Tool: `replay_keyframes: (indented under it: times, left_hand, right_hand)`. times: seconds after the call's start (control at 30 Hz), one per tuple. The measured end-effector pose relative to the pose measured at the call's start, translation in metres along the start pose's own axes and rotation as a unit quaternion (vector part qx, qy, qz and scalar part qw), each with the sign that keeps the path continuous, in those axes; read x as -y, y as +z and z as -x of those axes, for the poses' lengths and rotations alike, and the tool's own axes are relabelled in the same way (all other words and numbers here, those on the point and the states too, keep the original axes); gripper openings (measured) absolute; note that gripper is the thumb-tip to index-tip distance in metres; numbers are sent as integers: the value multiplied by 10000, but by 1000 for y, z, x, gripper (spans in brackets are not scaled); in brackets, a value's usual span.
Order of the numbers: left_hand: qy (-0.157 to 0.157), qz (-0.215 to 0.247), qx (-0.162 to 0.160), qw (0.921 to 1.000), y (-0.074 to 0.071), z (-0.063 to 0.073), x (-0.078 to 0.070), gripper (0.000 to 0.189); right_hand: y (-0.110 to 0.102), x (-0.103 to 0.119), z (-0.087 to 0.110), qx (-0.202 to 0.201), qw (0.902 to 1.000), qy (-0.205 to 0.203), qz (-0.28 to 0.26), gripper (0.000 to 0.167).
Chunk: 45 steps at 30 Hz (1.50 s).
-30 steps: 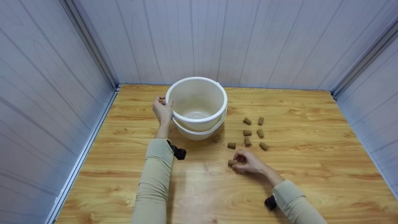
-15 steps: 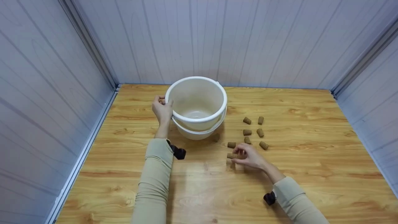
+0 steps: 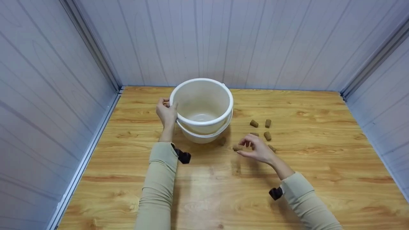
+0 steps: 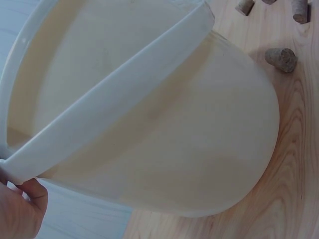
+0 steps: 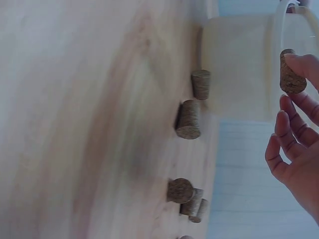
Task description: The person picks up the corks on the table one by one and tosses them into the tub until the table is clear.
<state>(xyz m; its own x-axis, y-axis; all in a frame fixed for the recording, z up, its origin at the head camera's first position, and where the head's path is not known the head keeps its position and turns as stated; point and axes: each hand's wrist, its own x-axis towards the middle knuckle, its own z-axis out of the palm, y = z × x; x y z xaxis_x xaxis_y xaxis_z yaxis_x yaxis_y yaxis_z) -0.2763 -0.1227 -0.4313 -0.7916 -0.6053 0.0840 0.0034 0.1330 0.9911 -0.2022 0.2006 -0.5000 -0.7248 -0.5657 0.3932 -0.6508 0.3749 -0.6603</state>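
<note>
A white bucket [image 3: 202, 108] is seen standing upright on the wooden desk [image 3: 319, 179], towards its far left, close to the grey panelled wall [image 3: 223, 41]. The bucket's rim is held at its left side by the left hand [image 3: 166, 113], whose fingers are curled round the rim; in the left wrist view only a small part of that hand [image 4: 20, 211] is shown, under the end of the white handle band [image 4: 114, 94]. The inside of the bucket appears bare as far as can be seen.

A single cork [image 3: 237, 147] is pinched by the grip of the right hand [image 3: 255, 150] between thumb and forefinger, and it is held above the desk, just right of the bucket and near its base. In the right wrist view the same cork [image 5: 290, 74] is seen at the fingertips [image 5: 304, 64], with the other fingers loosely bent below it and the bucket wall [image 5: 239, 64] behind.

More loose corks [image 3: 260, 124] are left lying on the desk to the right of the bucket, partly hidden by the right hand; several of them [image 5: 189, 119] are shown in the right wrist view, near one another. Both arms are covered by beige sleeves [image 3: 159, 179], with a dark strap fitting at each wrist.
</note>
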Motion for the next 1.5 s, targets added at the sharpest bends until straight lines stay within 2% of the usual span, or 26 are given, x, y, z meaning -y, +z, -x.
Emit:
replay_keyframes:
  times: [0.2,0.5,0.9,1.2,1.3,1.5]
  left_hand:
    - [-44,-30,5,10000,0,0,0,17]
    - [83,-145,-1,9999,-1,-1,2,20]
    - [57,-83,-47,9999,0,-2,2,18]
    - [86,-90,-44,9999,-1,-2,1,18]
    - [92,-112,-54,9999,-1,-2,1,18]
    - [88,-119,-20,9999,-1,-2,1,18]
  right_hand:
    - [-5,7,-14,-182,9996,-202,40,17]
    - [-14,27,-36,-516,9983,251,-14,18]
    - [-18,46,-71,-934,9939,511,-287,21]
    - [-28,96,-95,-1011,9919,548,-544,19]
    - [-26,94,-102,-1055,9921,458,-501,20]
    - [-13,62,-117,-1364,9881,463,-542,21]
